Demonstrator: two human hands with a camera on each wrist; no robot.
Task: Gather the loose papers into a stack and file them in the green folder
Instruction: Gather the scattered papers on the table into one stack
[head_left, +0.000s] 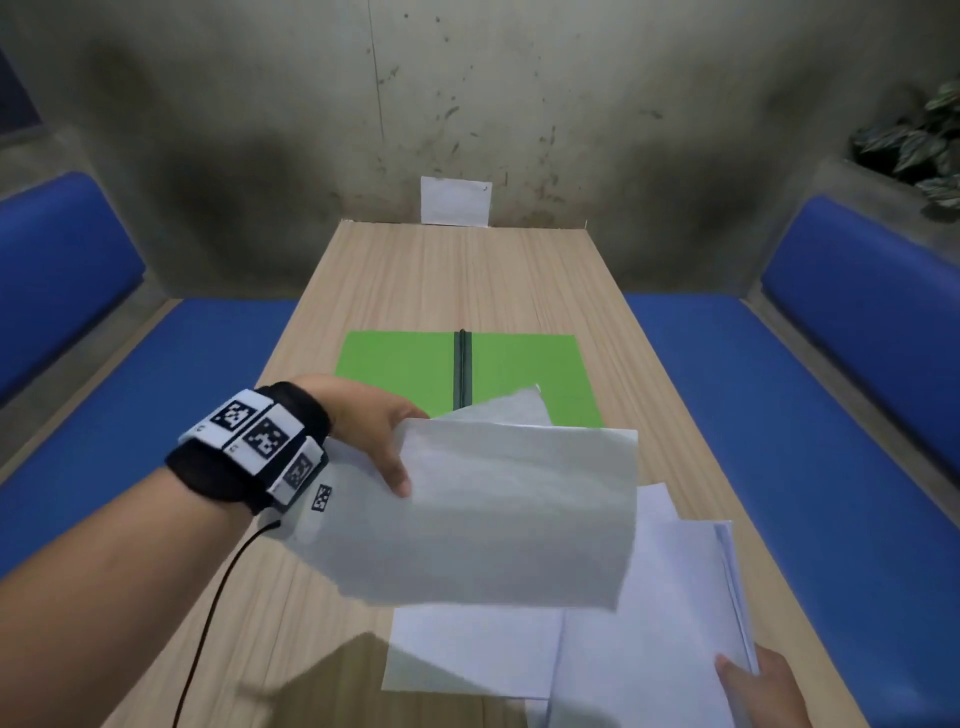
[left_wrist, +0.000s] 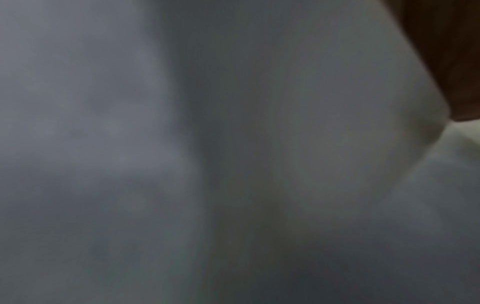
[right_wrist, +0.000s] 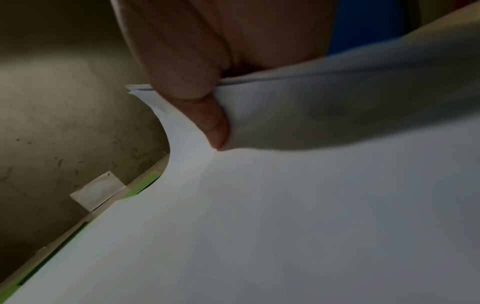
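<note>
On the left, a blue bench (head_left: 62, 249) flanks the surface (head_left: 457, 280). The left hand (head_left: 371, 423) has its grip holding one sheet (head_left: 498, 514) over the open green folder (head_left: 395, 369); the right hand (head_left: 763, 686) pinches the stack (head_left: 691, 623). A plant (head_left: 919, 135) stands far right.

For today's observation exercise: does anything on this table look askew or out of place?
Yes. The loose papers near the front edge lie fanned at mismatched angles, not squared. The left hand holds a sheet tilted over the open green folder.
</note>
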